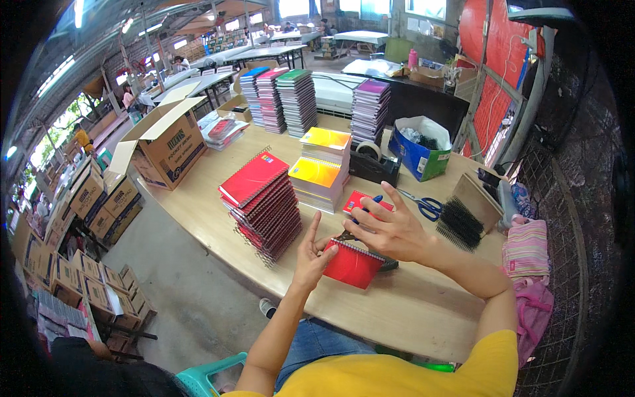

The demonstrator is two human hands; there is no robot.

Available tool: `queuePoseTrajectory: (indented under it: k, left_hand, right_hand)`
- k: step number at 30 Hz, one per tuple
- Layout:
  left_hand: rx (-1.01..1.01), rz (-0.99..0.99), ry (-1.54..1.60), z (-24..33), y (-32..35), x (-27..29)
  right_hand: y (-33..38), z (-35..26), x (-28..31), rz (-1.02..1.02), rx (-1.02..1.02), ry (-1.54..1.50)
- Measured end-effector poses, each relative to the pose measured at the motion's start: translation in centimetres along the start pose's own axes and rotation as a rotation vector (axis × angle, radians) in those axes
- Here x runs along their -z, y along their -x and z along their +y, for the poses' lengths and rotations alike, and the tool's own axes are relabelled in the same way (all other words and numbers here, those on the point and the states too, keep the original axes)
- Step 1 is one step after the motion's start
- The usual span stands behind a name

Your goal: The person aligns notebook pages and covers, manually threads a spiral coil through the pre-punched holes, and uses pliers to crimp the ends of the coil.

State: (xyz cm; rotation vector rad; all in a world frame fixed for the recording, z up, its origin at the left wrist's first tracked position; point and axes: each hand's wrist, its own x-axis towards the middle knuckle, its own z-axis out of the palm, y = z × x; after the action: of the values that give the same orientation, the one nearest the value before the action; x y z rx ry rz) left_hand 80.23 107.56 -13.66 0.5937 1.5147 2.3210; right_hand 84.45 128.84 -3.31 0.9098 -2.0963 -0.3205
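Near the table's front edge lies a small red spiral notebook (355,263), tilted, its wire coil along the upper edge. My left hand (309,259) grips the notebook's upper left corner by the thumb, the index finger stretched out. Above the coil, my right hand (397,235) holds a tool with blue handles (378,198) and dark jaws that looks like pliers; its index finger points up. Most of the tool is hidden by the fingers. Another red notebook (360,202) lies behind the right hand. To the left rises a tall stack of red spiral notebooks (261,198).
Yellow-covered pads (317,173) stand behind the red stack, beside a black tape dispenser (370,164). Blue-handled scissors (428,208) and black wire coils (460,223) lie at right. Further back are a blue-green box (415,157), notebook stacks (296,106) and an open carton (170,152).
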Motion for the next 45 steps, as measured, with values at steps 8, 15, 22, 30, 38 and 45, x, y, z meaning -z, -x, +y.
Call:
queuePoseTrajectory:
  k: [8, 15, 22, 30, 38, 45]
  left_hand:
    - [0.061, 0.02, -0.068, 0.9, 0.3, 0.2]
    - [-0.014, 0.048, -0.035, 0.5, 0.6, -0.3]
    - [-0.253, 0.144, -0.426, 3.4, 0.7, -0.4]
    - [-0.694, 0.603, -0.693, 18.8, -5.4, 9.0]
    - [-0.526, 0.788, -1.137, 16.9, -7.0, 12.4]
    - [-0.344, 0.678, -1.163, 15.7, -5.9, 13.1]
  right_hand:
    - [-0.9, -0.2, 0.2, -0.042, 0.138, 0.069]
    - [0.3, -0.8, 0.2, -0.394, -0.22, -0.295]
    - [2.5, -0.3, 2.7, -0.107, -0.662, -0.609]
    - [14.7, -2.7, 3.8, -0.043, -1.176, -0.51]
    - [24.2, -9.8, 2.4, -0.23, -1.468, -0.219]
    - [21.2, -11.1, 2.3, -0.328, -1.339, -0.046]
